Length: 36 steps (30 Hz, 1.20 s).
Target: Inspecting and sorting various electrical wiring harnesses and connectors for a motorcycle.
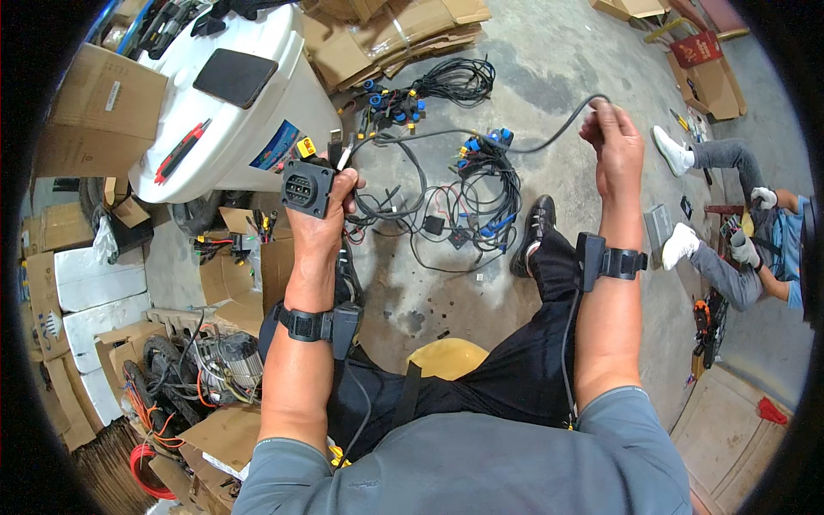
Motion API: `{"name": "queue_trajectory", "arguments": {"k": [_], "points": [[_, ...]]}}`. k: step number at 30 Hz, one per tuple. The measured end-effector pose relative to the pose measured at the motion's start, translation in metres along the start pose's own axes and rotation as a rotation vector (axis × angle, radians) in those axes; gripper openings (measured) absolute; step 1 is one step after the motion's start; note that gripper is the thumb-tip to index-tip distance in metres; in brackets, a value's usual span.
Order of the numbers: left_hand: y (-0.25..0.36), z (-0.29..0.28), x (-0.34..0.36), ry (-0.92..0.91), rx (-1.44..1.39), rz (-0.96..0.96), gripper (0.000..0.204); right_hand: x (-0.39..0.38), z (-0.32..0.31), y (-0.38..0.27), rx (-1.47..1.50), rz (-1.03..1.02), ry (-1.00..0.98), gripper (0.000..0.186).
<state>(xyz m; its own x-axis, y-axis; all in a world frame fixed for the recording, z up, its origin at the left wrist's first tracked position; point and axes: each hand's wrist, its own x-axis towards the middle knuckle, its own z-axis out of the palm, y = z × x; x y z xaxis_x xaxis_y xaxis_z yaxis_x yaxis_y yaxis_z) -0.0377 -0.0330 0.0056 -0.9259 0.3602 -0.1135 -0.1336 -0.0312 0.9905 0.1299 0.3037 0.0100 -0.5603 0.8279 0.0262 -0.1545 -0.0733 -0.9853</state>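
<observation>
A black square multi-pin socket is gripped in my left hand, its pin side turned up. Beside it, a yellow connector and a dark plug with a metal end stick up at my fingers. My right hand, raised at the right, pinches a black cable. That cable sags leftward across to the leads by my left hand. Below, on the concrete floor, lies a tangle of cables with blue connectors. Farther off is another bundle with blue connectors, next to a black cable coil.
A white tub at the left carries a dark phone and a red cutter knife. Flattened cardboard lies behind. A motor and boxes crowd the lower left. Another person's gloved hand shows at the right.
</observation>
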Motion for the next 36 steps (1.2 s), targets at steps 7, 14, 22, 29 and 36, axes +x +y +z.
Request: {"name": "queue_trajectory", "arguments": {"k": [7,14,22,29,36], "points": [[-0.001,-0.002,0.001,-0.057,-0.123,0.013,0.020,-0.014,0.011,0.005,-0.993,-0.160,-0.348,0.026],[0.002,0.001,-0.001,-0.058,-0.118,0.017,0.021,-0.021,0.016,0.017,-1.216,-0.246,-0.566,0.036],[-0.006,0.003,-0.009,-0.215,-0.035,-0.087,0.030,-0.048,0.075,0.003,-0.823,-0.074,-0.680,0.053],[-0.003,0.022,-0.024,-0.368,-0.023,-0.195,0.033,-0.084,0.112,0.029,-0.643,-0.515,-0.732,0.051],[-0.009,0.020,-0.019,-0.336,-0.028,-0.239,0.035,-0.081,0.113,0.026,-0.599,-0.391,-0.744,0.021]]}}
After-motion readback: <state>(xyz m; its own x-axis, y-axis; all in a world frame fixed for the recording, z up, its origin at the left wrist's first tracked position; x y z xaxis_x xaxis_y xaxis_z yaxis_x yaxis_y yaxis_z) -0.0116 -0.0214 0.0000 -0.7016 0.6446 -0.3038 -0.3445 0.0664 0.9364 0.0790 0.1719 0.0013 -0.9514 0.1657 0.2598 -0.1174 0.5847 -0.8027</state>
